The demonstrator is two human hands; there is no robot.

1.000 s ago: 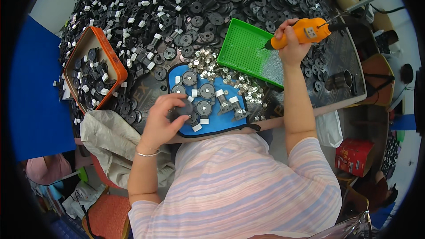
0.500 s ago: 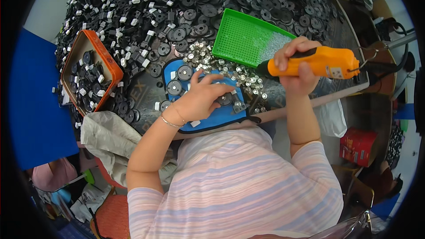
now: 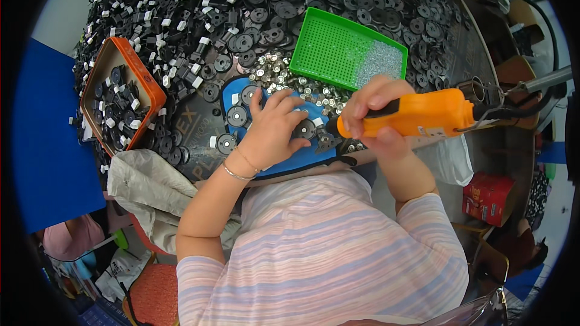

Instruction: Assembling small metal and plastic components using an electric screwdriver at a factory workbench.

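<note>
My right hand (image 3: 379, 111) is wrapped round an orange electric screwdriver (image 3: 432, 116), which lies sideways with its dark nose pointing left, over the right part of a blue mat (image 3: 305, 158). By that nose is a black part with a white tab; whether the tip touches it cannot be made out. My left hand (image 3: 272, 125) spreads its fingers over the mat, thumb beside a black wheel (image 3: 307, 129). More wheels, such as this black wheel (image 3: 237, 116) with a grey centre, lie along the mat's left side. What lies under my palm is hidden.
Beyond the mat are a heap of small silvery metal pieces (image 3: 275, 72) and a green tray (image 3: 320, 21) with tiny clear or silvery bits. Black parts (image 3: 181, 12) pile across the back. An orange-rimmed box (image 3: 158, 98) of parts stands left; a cable and metal arm (image 3: 544, 78) reach the screwdriver.
My right hand has brought the screwdriver left and nearer me, from beside the green tray to the mat's right part. My left hand has shifted slightly left, its fingers still spread.
</note>
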